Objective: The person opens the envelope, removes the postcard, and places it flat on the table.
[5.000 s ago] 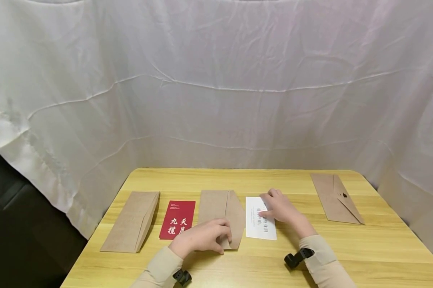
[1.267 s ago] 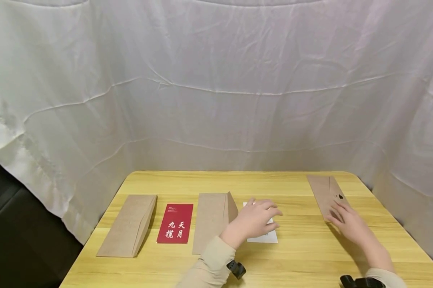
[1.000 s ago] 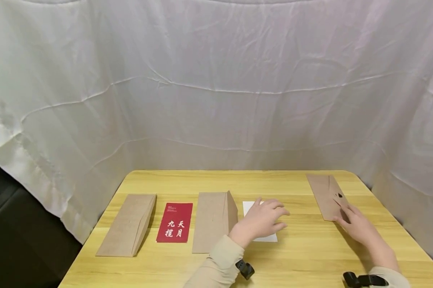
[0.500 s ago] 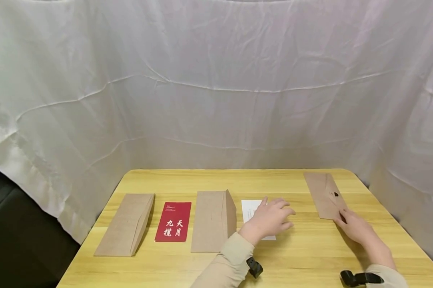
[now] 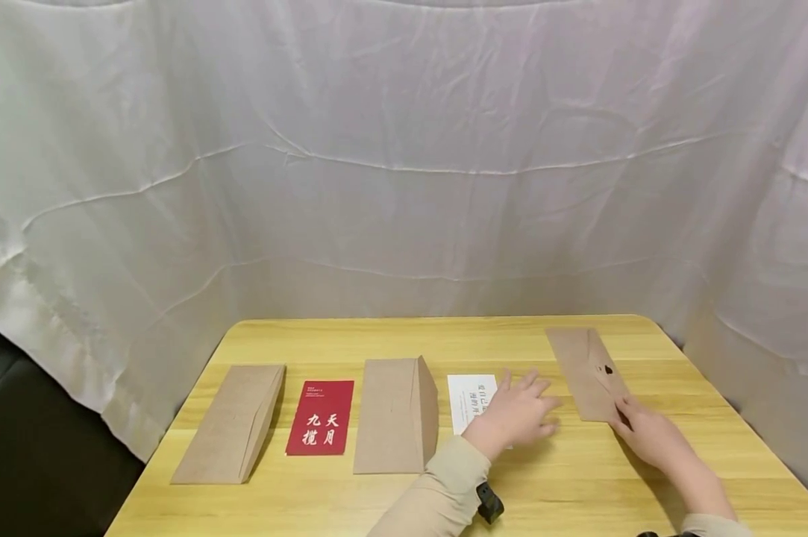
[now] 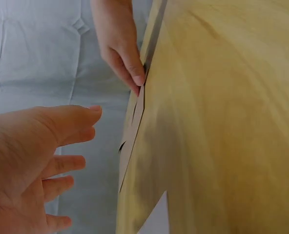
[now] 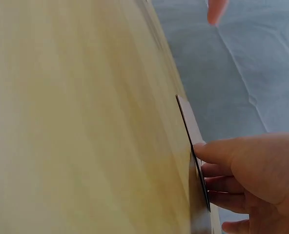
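On the right of the table, my right hand pinches the near right edge of a brown paper envelope marked with a small black heart. In the right wrist view, the thumb lies on one face of that envelope and the fingers curl beneath. My left hand hovers with fingers spread over a white card printed with dark characters, hiding its right part. Nothing is in that left hand, as the left wrist view shows.
Left of the white card lies a second brown envelope with its flap side raised. Beyond it are a red card with white characters and another brown envelope near the left edge. A pale curtain hangs behind the wooden table.
My right hand has taken hold of the right envelope and drawn it leftward. My left hand has left the middle envelope and moved right, over the white card. The middle envelope's flap now stands raised.
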